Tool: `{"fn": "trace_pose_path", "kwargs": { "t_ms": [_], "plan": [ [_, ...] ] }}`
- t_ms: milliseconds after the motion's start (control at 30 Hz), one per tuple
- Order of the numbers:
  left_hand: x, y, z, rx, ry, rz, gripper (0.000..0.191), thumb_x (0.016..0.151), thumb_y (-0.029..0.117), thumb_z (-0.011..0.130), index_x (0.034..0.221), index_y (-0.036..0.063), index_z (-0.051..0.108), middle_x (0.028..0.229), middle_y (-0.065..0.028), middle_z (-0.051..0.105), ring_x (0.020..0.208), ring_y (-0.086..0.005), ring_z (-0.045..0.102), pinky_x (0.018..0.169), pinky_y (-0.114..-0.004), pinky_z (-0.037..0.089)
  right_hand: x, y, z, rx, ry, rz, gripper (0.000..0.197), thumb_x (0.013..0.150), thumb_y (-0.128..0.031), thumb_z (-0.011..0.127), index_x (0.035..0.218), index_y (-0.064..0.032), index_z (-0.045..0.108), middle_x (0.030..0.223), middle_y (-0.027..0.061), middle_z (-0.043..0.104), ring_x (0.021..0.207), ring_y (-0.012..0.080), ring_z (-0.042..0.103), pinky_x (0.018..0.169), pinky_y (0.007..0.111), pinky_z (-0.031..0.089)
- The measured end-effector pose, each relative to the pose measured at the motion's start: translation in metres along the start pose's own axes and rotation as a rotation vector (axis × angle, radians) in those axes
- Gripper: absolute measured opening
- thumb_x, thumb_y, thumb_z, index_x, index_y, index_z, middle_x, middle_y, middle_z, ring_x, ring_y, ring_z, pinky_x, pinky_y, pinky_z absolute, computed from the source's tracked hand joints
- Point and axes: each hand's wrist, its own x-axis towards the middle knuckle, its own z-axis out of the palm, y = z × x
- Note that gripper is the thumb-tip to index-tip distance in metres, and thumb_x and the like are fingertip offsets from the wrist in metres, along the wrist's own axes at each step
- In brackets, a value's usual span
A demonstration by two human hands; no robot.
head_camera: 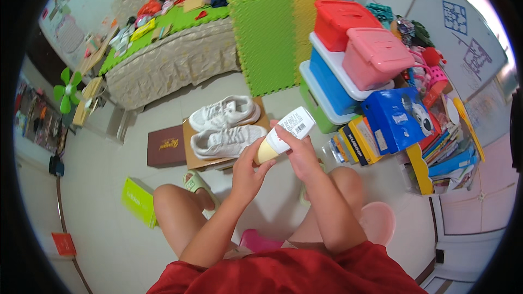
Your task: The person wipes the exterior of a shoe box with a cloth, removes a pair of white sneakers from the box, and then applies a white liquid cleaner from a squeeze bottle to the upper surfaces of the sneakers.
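Observation:
Both hands hold a white plastic bottle (291, 127) with a pale yellow end, tilted above the floor between my knees. My right hand (303, 158) grips the white body, whose visible side bears printed writing and a barcode. Around the pale yellow end (267, 151) are the fingers of my left hand (247, 171). Just beyond, a pair of white lace-up sneakers lies side by side on a flat cardboard box (261, 108). The far sneaker (224, 112) and the near sneaker (226, 141) both point left.
A dark brown box (165, 147) adjoins the cardboard. Stacked lidded bins (333, 77), a blue box (396, 120) and books (451, 159) stand right. A lime box (139, 202) lies left; a pink basin (380, 222) sits by my right leg. Green foam mats (265, 41) lean against the sofa.

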Motion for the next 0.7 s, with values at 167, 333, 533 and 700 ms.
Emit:
{"fn": "trace_pose_path", "kwargs": {
  "t_ms": [167,333,533,700],
  "plan": [
    [0.032,0.024,0.055,-0.165,-0.15,-0.016,0.054,0.084,0.006,0.073,0.134,0.0025,0.051,0.11,-0.011,0.066,0.093,-0.0175,0.065,0.079,-0.03,0.053,0.002,-0.048,-0.027,0.179,0.049,-0.183,0.056,0.081,-0.005,0.066,0.134,-0.0001,0.047,0.111,0.0103,0.065,0.101,0.0178,0.062,0.088,0.031,0.049],
    [0.07,0.046,0.148,-0.194,-0.378,0.083,0.053,0.086,0.006,0.071,0.134,0.0019,0.049,0.119,-0.0102,0.062,0.103,-0.0164,0.061,0.09,-0.031,0.049,-0.014,-0.095,-0.083,0.243,0.565,-0.691,0.052,0.084,-0.001,0.064,0.132,0.0021,0.046,0.1,0.0051,0.061,0.09,0.0125,0.057,0.082,0.026,0.046],
    [0.105,0.081,0.229,0.04,-0.464,0.359,0.055,0.079,0.004,0.074,0.13,0.0061,0.053,0.115,-0.0152,0.061,0.109,-0.0357,0.058,0.093,-0.039,0.047,-0.033,-0.12,-0.141,0.241,0.915,-0.921,0.063,0.084,0.002,0.06,0.142,-0.0001,0.035,0.109,0.0119,0.056,0.1,0.0204,0.053,0.094,0.034,0.042],
    [0.164,0.099,0.237,0.195,-0.294,0.574,0.059,0.079,0.004,0.075,0.134,0.0059,0.051,0.117,-0.0146,0.062,0.106,-0.0264,0.061,0.09,-0.035,0.047,-0.011,-0.163,-0.143,0.419,0.795,-1.038,0.066,0.086,0.003,0.06,0.145,-0.0009,0.029,0.112,0.0125,0.054,0.109,0.0219,0.051,0.102,0.041,0.038]
  ]
}}
